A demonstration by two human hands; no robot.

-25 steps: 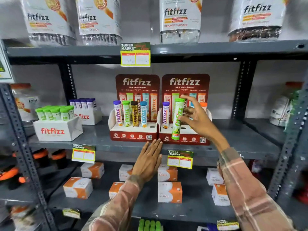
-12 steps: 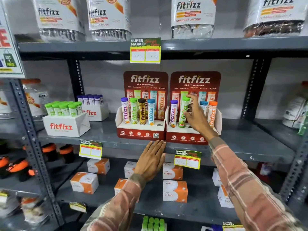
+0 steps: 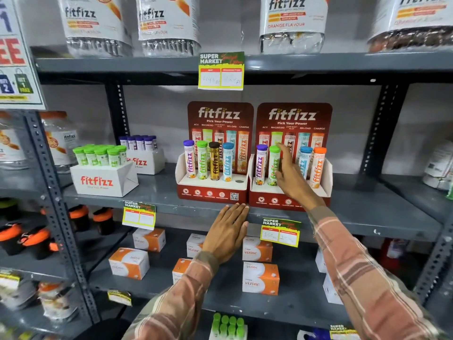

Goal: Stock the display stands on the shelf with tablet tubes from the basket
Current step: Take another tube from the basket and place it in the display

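Two red fitfizz display stands sit side by side on the middle shelf. The left stand [image 3: 210, 192] holds purple, green, black and blue tubes, and its rightmost hole [image 3: 239, 181] is empty. The right stand [image 3: 267, 200] holds purple, green, blue and orange tubes. My right hand [image 3: 291, 177] is stretched out against the right side of the upright green tube [image 3: 274, 165], fingers loose, and hides the stand's middle slot. My left hand [image 3: 228, 234] lies flat on the shelf's front edge below the left stand, holding nothing. No basket is in view.
White fitfizz boxes of green-capped tubes [image 3: 103, 180] and purple-capped tubes [image 3: 144, 160] stand to the left on the same shelf. Orange-white cartons [image 3: 259, 278] fill the shelf below. Big jars [image 3: 291, 23] line the shelf above. More green-capped tubes [image 3: 228, 325] show at the bottom edge.
My right hand lowered the green tube into the right stand's second slot, where it now stands upright, and the fingers have loosened off it. My left hand stayed on the shelf edge.
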